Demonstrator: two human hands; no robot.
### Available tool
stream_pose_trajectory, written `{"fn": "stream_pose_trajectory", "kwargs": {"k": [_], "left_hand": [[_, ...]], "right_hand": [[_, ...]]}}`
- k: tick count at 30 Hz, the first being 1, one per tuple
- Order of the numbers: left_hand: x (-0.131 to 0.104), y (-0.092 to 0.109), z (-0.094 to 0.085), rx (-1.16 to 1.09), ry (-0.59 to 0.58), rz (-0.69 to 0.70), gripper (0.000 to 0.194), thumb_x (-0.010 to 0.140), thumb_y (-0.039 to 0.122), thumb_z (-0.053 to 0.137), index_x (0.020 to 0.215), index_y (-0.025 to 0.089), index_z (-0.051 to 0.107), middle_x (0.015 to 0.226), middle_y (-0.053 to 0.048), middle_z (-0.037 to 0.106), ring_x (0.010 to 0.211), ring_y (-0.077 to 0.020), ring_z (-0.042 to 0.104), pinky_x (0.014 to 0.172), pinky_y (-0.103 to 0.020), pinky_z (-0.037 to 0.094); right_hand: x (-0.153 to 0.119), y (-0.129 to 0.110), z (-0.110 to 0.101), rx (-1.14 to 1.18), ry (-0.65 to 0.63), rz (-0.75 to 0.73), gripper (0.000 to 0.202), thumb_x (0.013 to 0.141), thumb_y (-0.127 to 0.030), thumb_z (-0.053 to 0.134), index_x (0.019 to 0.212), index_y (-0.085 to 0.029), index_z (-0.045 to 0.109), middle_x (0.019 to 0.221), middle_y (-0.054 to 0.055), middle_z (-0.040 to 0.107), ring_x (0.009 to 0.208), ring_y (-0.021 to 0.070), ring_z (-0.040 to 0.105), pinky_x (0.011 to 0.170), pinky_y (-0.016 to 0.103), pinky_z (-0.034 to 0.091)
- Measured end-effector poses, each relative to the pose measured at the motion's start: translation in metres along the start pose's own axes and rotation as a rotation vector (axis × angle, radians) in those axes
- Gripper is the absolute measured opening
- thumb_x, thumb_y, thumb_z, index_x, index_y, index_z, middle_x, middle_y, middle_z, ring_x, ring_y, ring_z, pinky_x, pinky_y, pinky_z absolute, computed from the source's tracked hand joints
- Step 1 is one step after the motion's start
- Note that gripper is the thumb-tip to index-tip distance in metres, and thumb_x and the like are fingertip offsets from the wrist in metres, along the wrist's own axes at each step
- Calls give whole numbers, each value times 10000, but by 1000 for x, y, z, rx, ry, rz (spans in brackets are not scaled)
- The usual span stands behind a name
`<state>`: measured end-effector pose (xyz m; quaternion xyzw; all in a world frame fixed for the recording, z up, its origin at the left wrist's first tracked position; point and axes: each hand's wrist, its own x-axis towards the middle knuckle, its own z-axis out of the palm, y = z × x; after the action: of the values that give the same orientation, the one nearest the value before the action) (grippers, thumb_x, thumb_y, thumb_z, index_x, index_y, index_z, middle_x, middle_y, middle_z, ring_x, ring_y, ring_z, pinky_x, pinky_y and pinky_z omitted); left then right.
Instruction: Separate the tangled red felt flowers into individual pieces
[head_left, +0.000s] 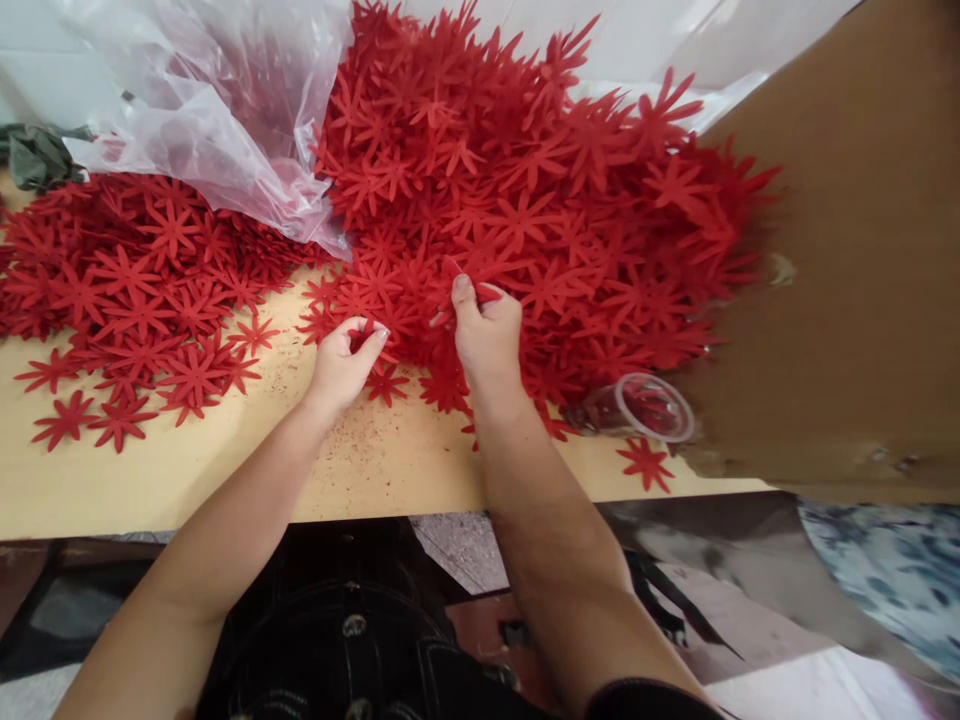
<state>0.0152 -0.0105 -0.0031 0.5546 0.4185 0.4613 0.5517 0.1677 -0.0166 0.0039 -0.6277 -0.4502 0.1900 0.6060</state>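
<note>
A tall heap of red flower-shaped cutouts [517, 220] with narrow petals covers the middle and right of the table. At its front edge my left hand [345, 360] is closed, thumb against fingers, with a bit of red petal showing in the pinch. My right hand [487, 330] is closed on a red flower cutout [489, 292], whose petals stick out by the thumb and fingers. Much of that cutout is hidden behind the hand. To the left lies a second, lower pile of the same cutouts [142, 290].
A clear plastic bag [247, 130] drapes between the piles. On the right, a clear plastic cup [652, 408] lies tipped near a loose cutout [645, 464], beside a large brown cardboard panel [840, 270]. Red crumbs dot the pale tabletop [405, 460] near its front edge.
</note>
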Motion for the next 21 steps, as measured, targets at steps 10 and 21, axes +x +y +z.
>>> {"fn": "stream_pose_trajectory", "kwargs": {"k": [10,21], "left_hand": [[1,-5,-1,1,-14,37,81,748,263,568,711,191,561,687,15,580,670,-91,524,710,-238,415],[-1,-2,-1,32,-12,13,64,743,242,563,725,181,572,719,3,604,693,-93,530,731,-238,425]], "right_hand": [[0,-4,3,96,-65,-121,404,685,-594,590,787,-204,558,791,21,608,776,155,583,802,346,476],[1,1,1,68,-19,-71,424,749,-615,499,728,-194,541,729,32,591,762,168,597,755,351,499]]}}
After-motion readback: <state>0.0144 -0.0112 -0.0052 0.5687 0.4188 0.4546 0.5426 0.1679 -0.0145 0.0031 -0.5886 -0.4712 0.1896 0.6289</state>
